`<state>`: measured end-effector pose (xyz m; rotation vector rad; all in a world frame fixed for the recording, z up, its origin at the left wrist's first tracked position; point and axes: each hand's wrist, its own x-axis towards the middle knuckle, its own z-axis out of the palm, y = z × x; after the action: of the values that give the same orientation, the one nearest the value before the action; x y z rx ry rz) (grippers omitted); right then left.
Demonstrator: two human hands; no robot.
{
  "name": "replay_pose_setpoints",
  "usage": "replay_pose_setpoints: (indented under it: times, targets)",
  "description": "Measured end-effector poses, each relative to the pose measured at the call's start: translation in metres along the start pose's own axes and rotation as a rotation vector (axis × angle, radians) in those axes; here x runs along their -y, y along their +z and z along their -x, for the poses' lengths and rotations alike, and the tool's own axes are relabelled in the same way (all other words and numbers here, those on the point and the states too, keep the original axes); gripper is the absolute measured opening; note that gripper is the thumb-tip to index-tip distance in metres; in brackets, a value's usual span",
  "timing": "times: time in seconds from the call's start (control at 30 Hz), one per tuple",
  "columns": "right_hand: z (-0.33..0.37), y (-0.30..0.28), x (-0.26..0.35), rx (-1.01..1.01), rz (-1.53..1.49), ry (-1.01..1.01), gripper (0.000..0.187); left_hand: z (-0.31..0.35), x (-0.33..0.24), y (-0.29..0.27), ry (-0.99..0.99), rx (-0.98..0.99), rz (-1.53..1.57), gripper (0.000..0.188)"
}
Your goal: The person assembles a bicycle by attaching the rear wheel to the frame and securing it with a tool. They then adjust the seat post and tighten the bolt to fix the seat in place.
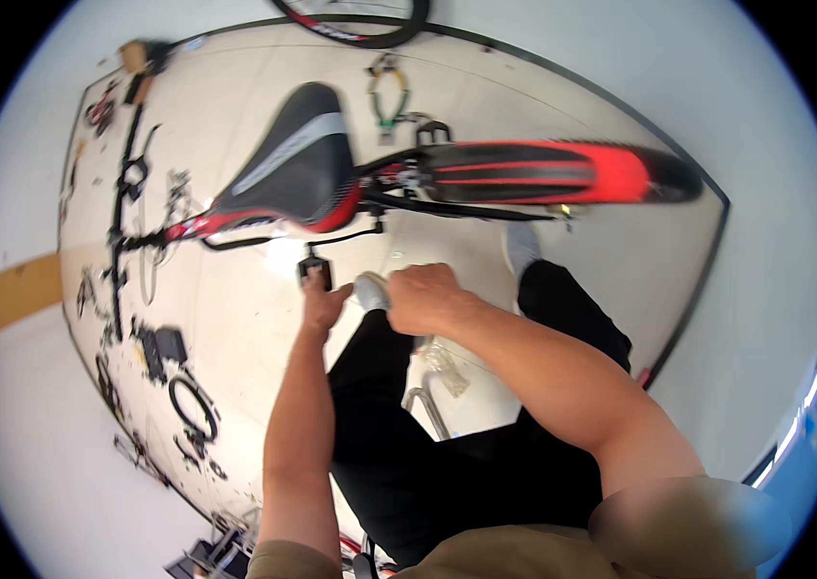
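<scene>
A red and black bicycle stands across the floor in front of me. Its black and grey saddle (298,169) is left of centre, and the rear wheel under a red mudguard (534,172) points right. A crank arm (346,236) reaches toward me and left, with a black pedal (315,275) at its end. My left hand (324,301) is closed on that pedal, its thumb out to the right side. Beside it to the right, my right hand (426,297) forms a fist above my shoe. Whatever its fingers may hold is hidden.
A loose wheel (193,410) and several dark parts lie on the floor at left. A yellow and green looped cable (389,96) lies beyond the bicycle. Another wheel (370,37) is against the far wall. A metal tube frame (428,410) shows between my legs.
</scene>
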<state>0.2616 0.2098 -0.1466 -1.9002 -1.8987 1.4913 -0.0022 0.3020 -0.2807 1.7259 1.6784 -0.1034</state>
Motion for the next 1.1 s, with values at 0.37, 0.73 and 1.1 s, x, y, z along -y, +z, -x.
replay_pose_setpoints:
  times: [0.37, 0.73, 1.1]
  targets:
    - [-0.022, 0.016, -0.003, 0.013, 0.084, 0.065, 0.028, 0.006, -0.028, 0.018, -0.217, 0.007, -0.251, 0.115]
    - [-0.026, 0.006, 0.001, 0.061, 0.135, 0.085, 0.035, 0.016, -0.028, -0.002, -0.131, 0.054, -0.126, 0.101]
    - [-0.03, 0.014, -0.012, 0.028, 0.144, 0.087, 0.038, 0.017, -0.037, -0.003, -0.188, 0.099, -0.072, 0.102]
